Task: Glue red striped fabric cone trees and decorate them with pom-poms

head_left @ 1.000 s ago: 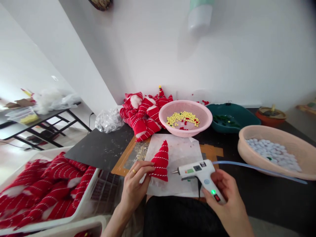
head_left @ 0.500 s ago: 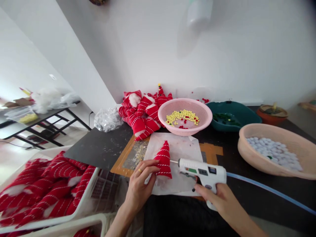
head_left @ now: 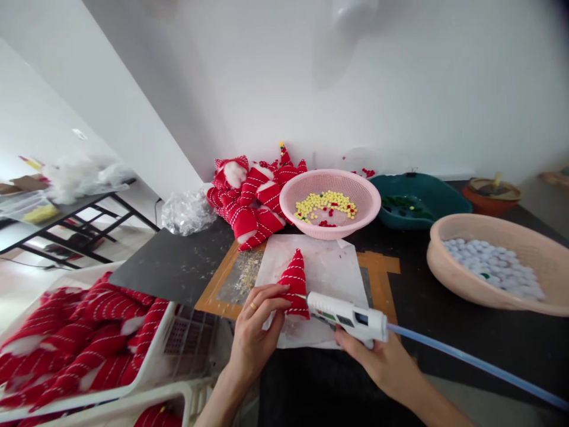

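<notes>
A small red cone of cloth (head_left: 294, 279) with white stitched stripes stands over white paper (head_left: 333, 261). My left hand (head_left: 260, 320) grips its left side between thumb and fingers; a ring shows on one finger. My right hand (head_left: 382, 359) is wrapped round the handle of a white glue gun (head_left: 347, 314). The gun's tip meets the cone's right side, low down. A bluish, translucent stick (head_left: 471, 359) runs from the back of the gun to the right.
A pink basket (head_left: 330, 231) of yellow and red balls stands behind the paper, beside stuffed red cones (head_left: 253, 204). Rightward are a teal bowl (head_left: 427, 193), a plant pot (head_left: 491, 198) and a peach basket (head_left: 457, 284) of white balls. A white crate (head_left: 151, 362) stands at lower left.
My right hand has moved left with the glue gun, and its tip is now lower against the cone. The gun is tilted differently. My left hand still grips the cone.
</notes>
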Demonstrator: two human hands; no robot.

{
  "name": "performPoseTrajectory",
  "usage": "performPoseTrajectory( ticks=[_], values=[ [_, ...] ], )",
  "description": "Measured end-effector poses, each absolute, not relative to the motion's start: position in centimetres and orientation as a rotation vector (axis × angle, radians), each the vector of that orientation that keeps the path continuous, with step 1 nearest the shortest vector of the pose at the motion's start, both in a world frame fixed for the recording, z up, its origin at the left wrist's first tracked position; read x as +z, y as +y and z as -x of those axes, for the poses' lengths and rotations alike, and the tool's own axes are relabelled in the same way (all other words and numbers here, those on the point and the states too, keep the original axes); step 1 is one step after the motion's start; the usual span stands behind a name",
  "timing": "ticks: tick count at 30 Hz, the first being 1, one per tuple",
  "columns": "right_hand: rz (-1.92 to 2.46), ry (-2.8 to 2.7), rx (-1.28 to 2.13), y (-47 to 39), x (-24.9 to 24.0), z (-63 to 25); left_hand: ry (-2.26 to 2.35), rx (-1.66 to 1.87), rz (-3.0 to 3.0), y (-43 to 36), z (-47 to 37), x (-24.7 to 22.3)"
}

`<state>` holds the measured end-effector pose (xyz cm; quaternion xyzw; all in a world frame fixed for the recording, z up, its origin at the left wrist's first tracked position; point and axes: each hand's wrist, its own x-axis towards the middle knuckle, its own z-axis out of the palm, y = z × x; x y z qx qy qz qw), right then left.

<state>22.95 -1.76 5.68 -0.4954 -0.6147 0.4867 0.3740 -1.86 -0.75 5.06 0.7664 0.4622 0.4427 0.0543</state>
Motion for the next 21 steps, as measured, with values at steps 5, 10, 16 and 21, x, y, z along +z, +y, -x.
performPoseTrajectory(
  ticks=[5, 10, 16, 21],
  values=[
    [1.286, -1.608, 1.26, -1.7, 5.4, -22.9, 1.406, 1.342, -2.317, -0.7, 1.7, 5.2],
    [1.298, -1.639, 1.28, -1.5, 5.0, -22.9, 1.397, 1.346, -2.311, -0.6, 1.7, 5.2],
    [1.259, -1.677, 1.277, -1.3, 5.0, -22.8, 1.389, 1.344, -2.315, -0.6, 1.7, 5.1],
    [1.298, -1.652, 1.232, -1.4, 4.4, -22.8, 1.375, 1.331, -2.321, -0.6, 1.7, 5.1]
  ],
)
